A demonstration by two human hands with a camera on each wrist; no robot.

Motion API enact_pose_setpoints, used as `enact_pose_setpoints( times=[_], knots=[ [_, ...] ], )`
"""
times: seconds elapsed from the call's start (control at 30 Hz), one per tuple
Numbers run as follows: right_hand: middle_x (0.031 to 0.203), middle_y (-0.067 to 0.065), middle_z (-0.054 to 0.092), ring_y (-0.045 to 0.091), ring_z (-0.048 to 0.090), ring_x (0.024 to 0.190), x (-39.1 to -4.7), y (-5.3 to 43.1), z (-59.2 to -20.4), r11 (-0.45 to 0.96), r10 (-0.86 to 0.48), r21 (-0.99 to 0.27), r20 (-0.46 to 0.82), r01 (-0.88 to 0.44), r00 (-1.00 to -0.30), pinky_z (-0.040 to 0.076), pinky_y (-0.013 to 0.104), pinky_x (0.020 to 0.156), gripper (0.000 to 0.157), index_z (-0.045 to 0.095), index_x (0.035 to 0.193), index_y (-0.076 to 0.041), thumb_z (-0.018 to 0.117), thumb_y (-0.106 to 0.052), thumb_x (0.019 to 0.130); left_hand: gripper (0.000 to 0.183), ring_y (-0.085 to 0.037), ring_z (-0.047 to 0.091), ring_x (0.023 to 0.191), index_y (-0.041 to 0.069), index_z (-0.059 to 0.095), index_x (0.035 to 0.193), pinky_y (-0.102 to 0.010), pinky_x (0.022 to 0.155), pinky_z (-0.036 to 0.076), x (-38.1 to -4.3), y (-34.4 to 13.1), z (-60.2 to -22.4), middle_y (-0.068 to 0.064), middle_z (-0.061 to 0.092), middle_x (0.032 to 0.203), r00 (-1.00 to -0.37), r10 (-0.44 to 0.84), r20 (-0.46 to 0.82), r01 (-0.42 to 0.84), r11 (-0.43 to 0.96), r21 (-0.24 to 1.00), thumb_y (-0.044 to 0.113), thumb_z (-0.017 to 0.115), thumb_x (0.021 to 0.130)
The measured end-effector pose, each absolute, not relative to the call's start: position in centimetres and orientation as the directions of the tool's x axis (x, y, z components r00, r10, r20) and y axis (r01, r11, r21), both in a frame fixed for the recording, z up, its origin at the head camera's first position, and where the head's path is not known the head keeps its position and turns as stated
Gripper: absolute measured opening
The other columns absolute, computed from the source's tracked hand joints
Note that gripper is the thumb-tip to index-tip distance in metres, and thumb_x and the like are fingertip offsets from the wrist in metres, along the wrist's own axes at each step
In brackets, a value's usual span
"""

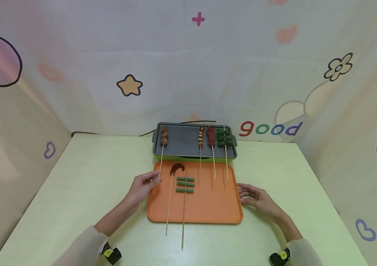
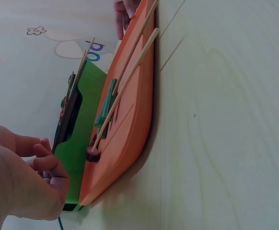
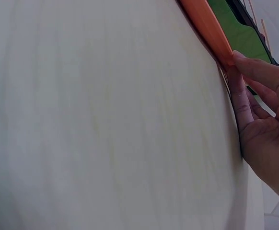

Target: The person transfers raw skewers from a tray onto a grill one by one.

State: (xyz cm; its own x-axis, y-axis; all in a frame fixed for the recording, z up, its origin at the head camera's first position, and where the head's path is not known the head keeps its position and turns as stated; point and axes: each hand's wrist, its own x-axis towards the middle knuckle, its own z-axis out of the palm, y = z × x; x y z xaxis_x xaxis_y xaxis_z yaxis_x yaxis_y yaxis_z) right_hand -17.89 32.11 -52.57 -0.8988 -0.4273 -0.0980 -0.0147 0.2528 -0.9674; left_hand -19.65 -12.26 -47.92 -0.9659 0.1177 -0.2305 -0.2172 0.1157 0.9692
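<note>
My left hand (image 1: 144, 186) pinches the lower end of a stick with brown meat chunks (image 1: 164, 137), whose meat lies at the left of the dark grill pan (image 1: 183, 142). The fingertips hide the stick's end. At the right rim of the orange tray (image 1: 215, 207), my right hand (image 1: 256, 197) holds the edge between thumb and fingers, as the right wrist view shows. On the tray lie a skewer with a curved dark red piece (image 1: 177, 168) and a skewer with several green bean-like pieces (image 1: 185, 184). Both sticks reach past its front edge.
Three more skewers lie on the pan's right: a thin red-and-yellow one (image 1: 201, 137), one with red meat (image 1: 211, 137) and one with green leaves (image 1: 225, 137). The pan sits on a green base (image 2: 82, 120). Behind it, a black cord (image 1: 146, 133) runs along the cloth.
</note>
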Motion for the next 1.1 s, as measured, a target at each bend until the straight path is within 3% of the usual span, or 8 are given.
enact_pose_setpoints(
  times=[0.53,0.83,1.1],
  knots=[
    [0.124,0.007,0.063,0.001,0.063,0.108,-18.2,31.7,-52.4,0.248,-0.426,-0.968,-0.082,-0.029,-0.901,0.055,0.018,0.088,0.059,0.039,0.152,0.009,0.063,-0.008,0.101,0.039,-0.01,0.051,0.076,0.005,0.059,0.144,-0.02,0.064,0.043,-20.3,-12.3,-47.8,-0.011,0.069,0.116,-0.958,0.037,-0.283,-0.278,0.103,0.955,0.015,0.057,0.105],
    [0.121,0.003,0.064,0.001,0.063,0.108,-18.0,32.0,-52.5,0.244,-0.433,-0.97,-0.09,-0.02,-0.897,0.055,0.018,0.088,0.06,0.037,0.152,0.01,0.062,-0.007,0.101,0.039,-0.01,0.054,0.072,0.003,0.059,0.141,-0.022,0.062,0.04,-18.5,-13.4,-48.6,-0.008,0.072,0.111,-0.94,0.122,-0.319,-0.298,0.161,0.941,0.017,0.056,0.106],
    [0.124,0.007,0.063,0.0,0.063,0.107,-18.1,31.9,-52.6,0.278,-0.415,-0.96,-0.101,-0.02,-0.904,0.054,0.017,0.088,0.06,0.039,0.152,0.008,0.064,-0.009,0.1,0.045,-0.01,0.062,0.074,0.0,0.059,0.14,-0.023,0.064,0.047,-14.6,-14.2,-48.8,-0.005,0.074,0.111,-0.897,0.305,-0.319,-0.273,0.186,0.944,0.026,0.062,0.103]
  ],
)
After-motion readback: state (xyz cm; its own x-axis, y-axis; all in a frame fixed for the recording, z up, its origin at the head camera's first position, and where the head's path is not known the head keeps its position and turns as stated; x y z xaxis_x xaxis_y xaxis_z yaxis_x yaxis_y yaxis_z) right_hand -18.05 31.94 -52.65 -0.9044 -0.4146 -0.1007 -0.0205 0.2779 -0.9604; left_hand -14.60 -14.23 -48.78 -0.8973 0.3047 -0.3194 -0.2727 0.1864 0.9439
